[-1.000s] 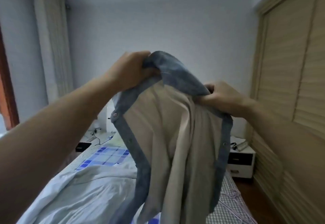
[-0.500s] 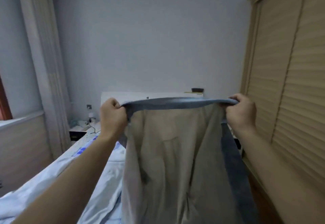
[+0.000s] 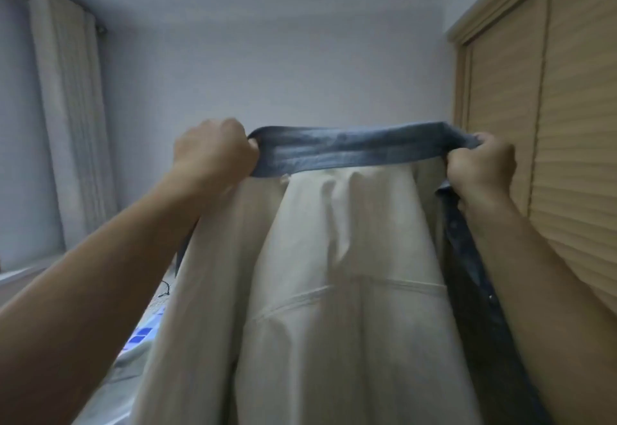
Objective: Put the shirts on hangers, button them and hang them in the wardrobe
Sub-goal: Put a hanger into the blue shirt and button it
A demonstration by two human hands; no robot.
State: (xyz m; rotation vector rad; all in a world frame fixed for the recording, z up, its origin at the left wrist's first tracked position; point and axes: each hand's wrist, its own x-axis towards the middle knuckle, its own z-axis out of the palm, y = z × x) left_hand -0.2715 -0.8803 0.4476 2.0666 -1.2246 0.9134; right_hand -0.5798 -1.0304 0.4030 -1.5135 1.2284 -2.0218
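A beige shirt (image 3: 347, 274) with a blue-grey collar (image 3: 350, 152) and blue button bands hangs in front of me, held up at chest height. My left hand (image 3: 213, 154) grips the collar's left end in a fist. My right hand (image 3: 480, 167) grips the collar's right end the same way, so the collar is stretched flat between them. The shirt body falls open below, and its dark blue button band (image 3: 474, 277) runs down under my right forearm. No hanger is in view.
The slatted wooden wardrobe doors (image 3: 561, 144) stand shut close on the right. A bed with white bedding and a blue checked pattern (image 3: 140, 337) lies low on the left. A curtain (image 3: 70, 117) hangs at the far left beside a pale wall.
The collar was bunched between my hands a second ago; they have pulled apart and stretched it straight. The shirt now hangs closer to me and higher in view.
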